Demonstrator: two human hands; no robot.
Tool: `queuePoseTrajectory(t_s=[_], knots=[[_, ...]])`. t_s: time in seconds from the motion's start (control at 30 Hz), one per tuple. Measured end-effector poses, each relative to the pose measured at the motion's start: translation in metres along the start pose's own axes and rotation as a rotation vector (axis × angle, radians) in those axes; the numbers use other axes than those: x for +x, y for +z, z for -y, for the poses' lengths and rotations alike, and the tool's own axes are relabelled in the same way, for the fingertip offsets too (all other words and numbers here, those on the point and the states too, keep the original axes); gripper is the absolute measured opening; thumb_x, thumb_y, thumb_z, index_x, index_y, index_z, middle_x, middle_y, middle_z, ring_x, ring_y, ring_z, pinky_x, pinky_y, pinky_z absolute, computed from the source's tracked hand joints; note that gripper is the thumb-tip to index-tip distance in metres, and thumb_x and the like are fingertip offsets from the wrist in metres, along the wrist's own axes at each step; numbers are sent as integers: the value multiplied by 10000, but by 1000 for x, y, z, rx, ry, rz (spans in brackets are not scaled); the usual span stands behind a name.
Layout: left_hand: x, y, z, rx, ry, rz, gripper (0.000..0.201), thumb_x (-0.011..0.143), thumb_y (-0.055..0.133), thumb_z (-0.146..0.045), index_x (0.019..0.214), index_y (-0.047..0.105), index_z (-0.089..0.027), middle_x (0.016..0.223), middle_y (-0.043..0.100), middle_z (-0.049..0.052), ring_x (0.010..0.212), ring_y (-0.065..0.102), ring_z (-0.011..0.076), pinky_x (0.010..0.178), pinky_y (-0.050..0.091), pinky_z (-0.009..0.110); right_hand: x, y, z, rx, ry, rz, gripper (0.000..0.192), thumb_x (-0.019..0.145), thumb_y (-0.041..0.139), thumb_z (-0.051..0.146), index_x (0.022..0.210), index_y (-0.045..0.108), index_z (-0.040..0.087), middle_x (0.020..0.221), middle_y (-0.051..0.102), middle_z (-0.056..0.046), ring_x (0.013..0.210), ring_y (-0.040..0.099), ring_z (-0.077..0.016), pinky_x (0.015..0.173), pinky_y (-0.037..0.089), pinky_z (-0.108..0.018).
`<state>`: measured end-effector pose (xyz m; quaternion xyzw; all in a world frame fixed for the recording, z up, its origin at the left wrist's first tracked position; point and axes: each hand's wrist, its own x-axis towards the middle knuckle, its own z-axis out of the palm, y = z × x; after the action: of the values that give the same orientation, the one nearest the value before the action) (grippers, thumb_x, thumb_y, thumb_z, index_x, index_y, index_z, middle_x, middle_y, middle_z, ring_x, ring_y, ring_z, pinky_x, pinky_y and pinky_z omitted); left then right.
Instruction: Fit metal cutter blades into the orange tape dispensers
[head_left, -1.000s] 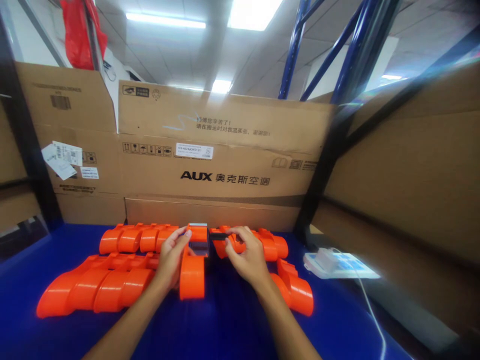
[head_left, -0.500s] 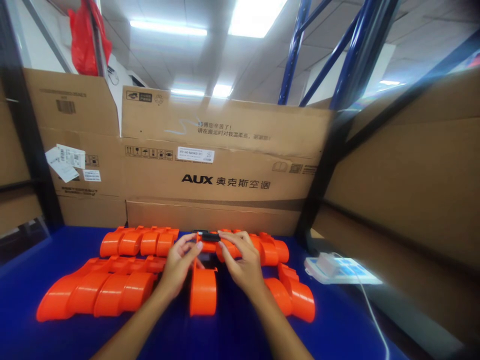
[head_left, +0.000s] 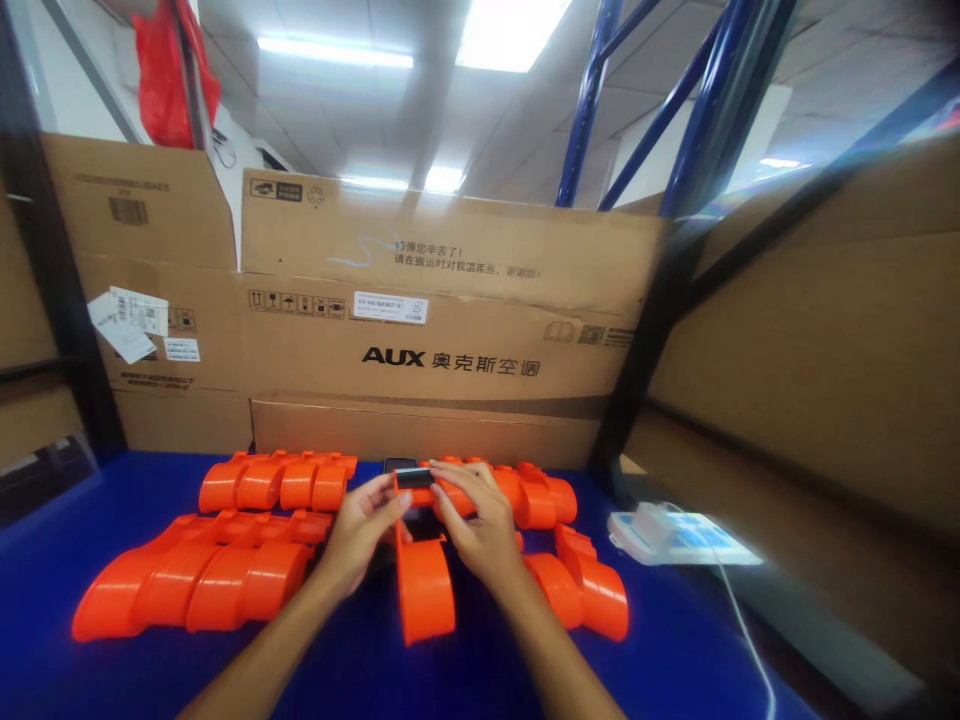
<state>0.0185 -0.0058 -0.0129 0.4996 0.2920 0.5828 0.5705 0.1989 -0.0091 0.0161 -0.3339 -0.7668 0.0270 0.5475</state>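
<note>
Both hands pinch one orange plastic housing (head_left: 424, 590) at table centre: left hand (head_left: 358, 532) and right hand (head_left: 475, 528) clamp its far end, where a small black insert (head_left: 413, 478) sits. Its glossy rounded near end rests on the blue tabletop (head_left: 90, 680), between rows of matching orange housings (head_left: 202, 575).

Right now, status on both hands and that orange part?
Left hand and right hand both gripping the curved orange plastic housing on the blue bench. Small black clip pinched at its top. More orange housings close alongside.
</note>
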Motion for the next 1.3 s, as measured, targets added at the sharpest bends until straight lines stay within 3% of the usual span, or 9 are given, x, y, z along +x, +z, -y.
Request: queuePoseTrajectory(t_s=[0.07,0.2,0.37,0.5,0.6,0.7,0.93,1.13,1.3], knots=[[-1,1,-2,9,10,30,505,727,789,-386,1157,671,-150,936,724,98,494,555,92,510,448,233,0,0,1,9,-2,6,207,916,601,232,1079,721,276,1152,719,-66,1056,640,-240,967,471,-449],[0,-1,-5,16,20,13,474,696,805,-343,1106,695,-131,721,689,31,439,468,68,460,388,205,0,0,5,55,26,35,189,903,628,249,1058,733,269,1143,707,-75,1070,636,-240,955,481,-428],[2,-4,-7,-35,-41,-31,615,650,818,-310,1215,644,-141,596,625,-23,434,474,85,449,376,206,2,-5,5,95,61,131,282,938,567,256,1193,684,290,1213,677,-67,1122,614,-235,974,470,-419],[4,-6,-6,-66,-64,-110,634,636,821,-315,1218,632,-150,567,603,-39,424,472,83,444,373,202,1,-9,-6,-46,182,136,236,930,531,224,1101,694,230,1097,718,-77,1030,633,-234,924,475,-401],[6,-7,-5,-97,-68,-157,597,594,843,-323,1138,659,-159,556,585,-53,422,474,80,438,364,196,-3,-12,-11,-264,218,298,138,843,601,185,922,709,218,952,724,-68,933,616,-249,868,456,-404],[8,-7,-4,-87,-53,-171,581,579,850,-330,1104,663,-165,581,605,-49,422,480,75,450,372,199,-8,-14,-9,-382,179,498,189,747,659,144,905,715,232,922,707,-60,922,586,-261,858,423,-408],[5,-5,-5,-55,-34,-139,504,613,843,-329,1043,649,-152,609,614,-42,420,471,74,436,372,204,-16,-11,1,-429,166,672,274,672,693,133,929,727,220,966,686,-78,976,569,-278,882,407,-404],[5,-7,-9,-87,-19,-161,402,622,821,-313,960,659,-169,521,566,-64,404,460,70,433,357,188,-18,-10,-4,-454,145,679,226,711,702,151,920,737,227,954,676,-72,964,562,-263,869,422,-385],[7,-9,-10,-165,-52,-252,383,596,827,-317,907,644,-191,537,573,-68,399,459,67,425,361,186,-15,-8,-7,-442,97,622,106,853,641,230,906,733,236,919,655,-70,952,561,-256,895,417,-412]])
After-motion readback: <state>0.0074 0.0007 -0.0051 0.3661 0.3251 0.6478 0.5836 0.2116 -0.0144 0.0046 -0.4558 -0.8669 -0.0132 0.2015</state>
